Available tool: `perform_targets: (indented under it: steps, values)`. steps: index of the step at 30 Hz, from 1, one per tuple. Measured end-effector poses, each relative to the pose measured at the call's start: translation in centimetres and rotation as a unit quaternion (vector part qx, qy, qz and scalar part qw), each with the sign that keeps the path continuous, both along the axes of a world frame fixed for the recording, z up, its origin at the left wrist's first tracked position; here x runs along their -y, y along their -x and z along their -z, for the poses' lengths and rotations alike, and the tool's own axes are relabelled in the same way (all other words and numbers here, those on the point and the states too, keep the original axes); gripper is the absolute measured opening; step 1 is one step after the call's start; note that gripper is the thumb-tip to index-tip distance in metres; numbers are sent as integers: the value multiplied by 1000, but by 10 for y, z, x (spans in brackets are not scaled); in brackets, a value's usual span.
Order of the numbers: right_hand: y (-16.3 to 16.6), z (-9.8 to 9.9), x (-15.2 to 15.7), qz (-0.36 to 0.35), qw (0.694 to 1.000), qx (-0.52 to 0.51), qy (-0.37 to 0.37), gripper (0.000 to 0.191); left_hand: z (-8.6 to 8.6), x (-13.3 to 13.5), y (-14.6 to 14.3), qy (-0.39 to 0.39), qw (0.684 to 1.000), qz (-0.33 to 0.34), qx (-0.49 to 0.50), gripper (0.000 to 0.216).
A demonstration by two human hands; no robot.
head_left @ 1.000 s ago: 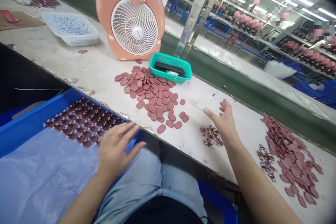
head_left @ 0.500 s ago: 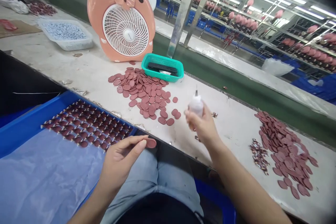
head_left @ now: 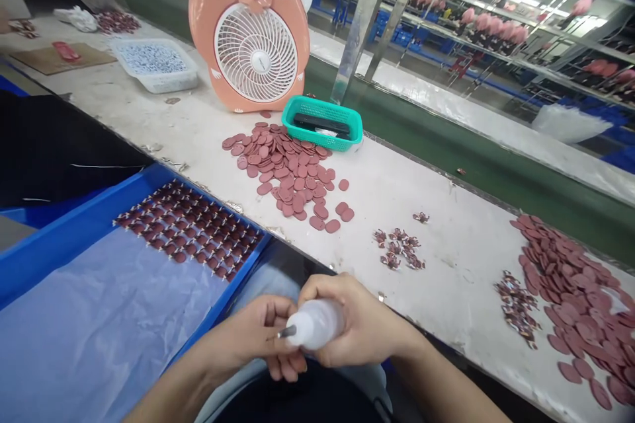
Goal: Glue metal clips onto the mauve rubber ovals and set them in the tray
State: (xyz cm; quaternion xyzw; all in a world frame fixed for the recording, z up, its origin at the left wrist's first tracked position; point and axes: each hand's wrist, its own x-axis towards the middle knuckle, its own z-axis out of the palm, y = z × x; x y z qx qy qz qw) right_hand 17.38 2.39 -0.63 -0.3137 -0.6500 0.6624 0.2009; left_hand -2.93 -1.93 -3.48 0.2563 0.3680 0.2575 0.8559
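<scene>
Lower centre: right hand [head_left: 360,324] grips a white bottle [head_left: 319,322]; left hand [head_left: 253,334] curls beside its nozzle [head_left: 286,332], hold unclear. Upper centre: fan [head_left: 201,20], hub [head_left: 260,62] marking too small to read.

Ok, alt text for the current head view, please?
The right hand holds a whitish, metal-tipped bottle beside the left hand. Ahead, reddish ovals lie piled on a white table near a pig-faced fan; at left, a blue tray holds rows of dark-red pieces.

The bare right hand [head_left: 360,325] grips a translucent white plastic bottle [head_left: 320,324], its thin metal nozzle [head_left: 286,332] at the bare left hand [head_left: 251,334]; reddish-brown oval discs [head_left: 297,178] lie heaped beyond.
</scene>
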Motion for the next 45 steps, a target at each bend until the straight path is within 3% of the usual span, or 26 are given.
perform_targets:
  steps: [2, 4, 6, 8, 11, 14, 19, 22, 31, 37, 45]
  values:
    - [0, 0, 4, -3, 1000, -4, -6, 32, 8, 4, -3, 23, 999, -4, 22, 45]
    - [-1, 0, 7, 48, 999, -14, -7, 41, 16, 8, -7, 42, 998, -20, 44, 52]
    - [-5, -1, 8, 111, 994, -11, 1, 50, 23, 12, -8, 53, 994, -68, 62, 55]
    - [-13, -3, 7, 130, 991, 18, 12, 50, 25, 15, -9, 56, 983, -145, 93, 50]
    - [-28, -6, 6, 130, 988, 76, -21, 42, 19, 17, -8, 57, 958, -244, 137, 39]
    - [-38, -5, 10, 194, 975, 57, -93, 35, 6, 17, -8, 56, 945, -295, 128, 36]
    - [-27, 11, 35, 396, 903, -85, -142, 47, -17, 16, -15, 29, 936, -345, 63, 41]
    - [-9, 17, 51, 453, 860, -139, -191, 47, -26, 17, -19, 19, 932, -360, 23, 42]
    - [11, 5, 56, 435, 853, -95, -272, 49, -31, 18, -22, -33, 926, -373, -39, 38]
    - [15, 0, 54, 385, 885, -138, -223, 38, -29, 20, -22, -30, 924, -377, -57, 40]
    - [13, -3, 54, 391, 882, -127, -229, 36, -29, 21, -21, -33, 924, -374, -71, 39]
